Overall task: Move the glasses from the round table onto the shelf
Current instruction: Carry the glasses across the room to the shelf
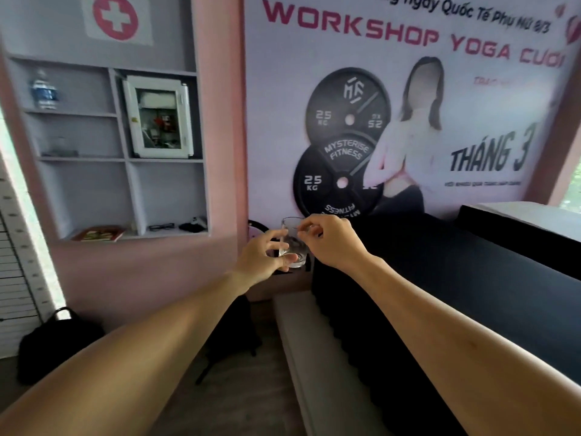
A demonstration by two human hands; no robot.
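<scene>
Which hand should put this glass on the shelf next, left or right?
Probably the left. The left hand already grips the glass low around its body, and the shelf is on that side. The right hand only pinches the rim.

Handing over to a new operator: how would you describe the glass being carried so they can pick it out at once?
Start at the big yoga workshop banner and drop to its lower left corner, below the black weight plates. There, the left hand and the right hand hold a clear drinking glass in mid-air. It is the only transparent thing there, gripped low and pinched at the rim.
</scene>
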